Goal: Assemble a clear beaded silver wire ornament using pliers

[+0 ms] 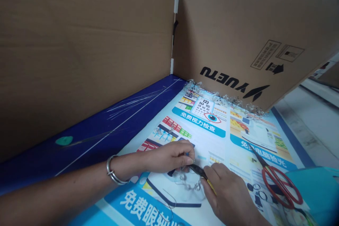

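Brown corrugated cardboard panels (79, 49) stand in a corner ahead of me, the right one printed with a black YUETU logo (224, 81). A long dark-blue strip (106, 130) runs along the foot of the left panel, with fine clear strands (132, 104) lying across it and a small teal blob (64, 141) near its edge. My work surface is a glossy light-blue-and-white printed poster (212, 137) carrying Chinese lettering (148, 208) and a small eye chart (205, 107). My left hand (169, 157), a silver bangle (113, 170) on its wrist, is closed in a tight pinch on something small that my fingers mostly hide. My right hand (225, 192) is clenched around yellow-handled, black-nosed pliers (198, 171), whose tip reaches up to my left hand. A bent, shiny wire (190, 186) lies on the poster just below both hands, partly beneath them. Off to the right, red-handled scissors (280, 187) rest beside a teal plastic piece (315, 194), and a crinkled line of clear, glittery scraps (225, 98) edges the poster's far side against the cardboard.
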A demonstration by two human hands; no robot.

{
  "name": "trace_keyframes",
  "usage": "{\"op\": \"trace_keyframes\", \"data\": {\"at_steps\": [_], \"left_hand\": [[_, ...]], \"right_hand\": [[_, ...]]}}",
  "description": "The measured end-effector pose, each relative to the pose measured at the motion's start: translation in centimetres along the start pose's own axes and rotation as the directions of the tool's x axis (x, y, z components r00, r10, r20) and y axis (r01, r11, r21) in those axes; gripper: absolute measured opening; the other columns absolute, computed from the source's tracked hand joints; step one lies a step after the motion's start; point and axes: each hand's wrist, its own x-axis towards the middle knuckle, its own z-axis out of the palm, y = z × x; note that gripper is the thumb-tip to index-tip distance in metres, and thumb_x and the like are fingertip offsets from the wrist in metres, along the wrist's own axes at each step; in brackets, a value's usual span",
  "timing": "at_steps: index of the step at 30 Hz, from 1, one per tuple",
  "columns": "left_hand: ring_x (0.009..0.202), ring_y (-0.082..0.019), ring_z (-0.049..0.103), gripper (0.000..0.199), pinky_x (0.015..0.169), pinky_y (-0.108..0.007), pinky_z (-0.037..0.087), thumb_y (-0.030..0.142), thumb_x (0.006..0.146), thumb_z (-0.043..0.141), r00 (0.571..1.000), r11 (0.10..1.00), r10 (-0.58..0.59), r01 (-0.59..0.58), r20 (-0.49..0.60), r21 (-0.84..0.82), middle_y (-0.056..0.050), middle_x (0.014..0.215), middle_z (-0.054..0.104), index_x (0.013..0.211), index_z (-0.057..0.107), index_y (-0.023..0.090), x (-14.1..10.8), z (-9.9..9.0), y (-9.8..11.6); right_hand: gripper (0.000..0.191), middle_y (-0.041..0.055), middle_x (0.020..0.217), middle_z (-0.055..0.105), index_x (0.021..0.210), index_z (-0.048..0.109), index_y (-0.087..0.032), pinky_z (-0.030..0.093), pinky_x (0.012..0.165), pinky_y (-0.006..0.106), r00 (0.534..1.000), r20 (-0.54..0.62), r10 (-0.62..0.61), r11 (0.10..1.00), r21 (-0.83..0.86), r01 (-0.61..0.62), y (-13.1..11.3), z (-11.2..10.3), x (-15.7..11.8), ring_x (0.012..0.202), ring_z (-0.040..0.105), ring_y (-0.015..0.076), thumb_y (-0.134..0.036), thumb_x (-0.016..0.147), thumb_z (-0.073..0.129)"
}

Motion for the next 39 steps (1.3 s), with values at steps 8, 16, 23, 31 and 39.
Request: {"op": "trace_keyframes", "data": {"at_steps": [8,16,23,31,39], "left_hand": [[0.057,-0.007,0.045,0.027,0.049,-0.017,0.037,0.028,0.075,0.063,0.993,0.995,-0.092,0.094,-0.075,0.02,0.003,0.074,0.05,0.096,0.05,0.018,-0.1,0.4,0.5],[0.08,-0.012,0.048,0.037,0.073,-0.025,0.044,0.015,0.066,0.067,0.959,0.987,0.05,-0.005,-0.278,0.16,-0.004,0.1,0.046,0.099,0.049,0.018,0.0,1.5,0.9],[0.072,-0.012,0.05,0.017,0.065,-0.022,0.041,0.011,0.07,0.054,0.904,0.982,-0.116,0.166,-0.41,0.087,0.001,0.078,0.052,0.086,0.049,0.017,0.2,2.3,2.0],[0.08,-0.015,0.051,0.012,0.077,-0.028,0.037,0.019,0.069,0.06,0.862,0.942,-0.107,0.247,-0.495,0.228,0.001,0.079,0.057,0.08,0.054,0.018,0.2,2.0,2.5],[0.065,-0.01,0.047,0.012,0.059,-0.02,0.038,0.02,0.073,0.055,0.92,0.987,-0.159,0.147,-0.358,-0.061,0.003,0.072,0.051,0.082,0.048,0.017,0.4,2.3,1.4]], "right_hand": [[0.014,0.0046,0.078,0.056,0.09,0.055,-0.021,0.036,0.059,0.027,0.998,-0.046,0.031,0.999,0.031,-0.03,0.6,0.8,-0.1,0.071,0.053,0.0191,-0.027,0.086,0.043],[0.016,0.0051,0.082,0.057,0.096,0.053,-0.021,0.042,0.064,0.028,0.988,-0.071,0.134,0.98,0.154,-0.122,1.0,0.8,0.0,0.075,0.055,0.019,-0.028,0.087,0.041],[0.019,0.0072,0.085,0.057,0.102,0.051,-0.019,0.044,0.065,0.03,0.984,-0.144,0.1,0.983,0.165,-0.076,1.1,1.2,-0.1,0.079,0.055,0.0205,-0.027,0.087,0.042],[0.018,0.0066,0.086,0.056,0.104,0.048,-0.02,0.045,0.065,0.03,0.981,-0.157,0.114,0.971,0.225,-0.077,1.2,1.4,-0.2,0.077,0.054,0.0196,-0.026,0.087,0.043],[0.017,0.0056,0.085,0.055,0.1,0.05,-0.02,0.044,0.064,0.029,0.984,-0.087,0.157,0.949,0.289,-0.126,1.0,1.1,-0.1,0.077,0.053,0.0188,-0.027,0.088,0.04]]}}
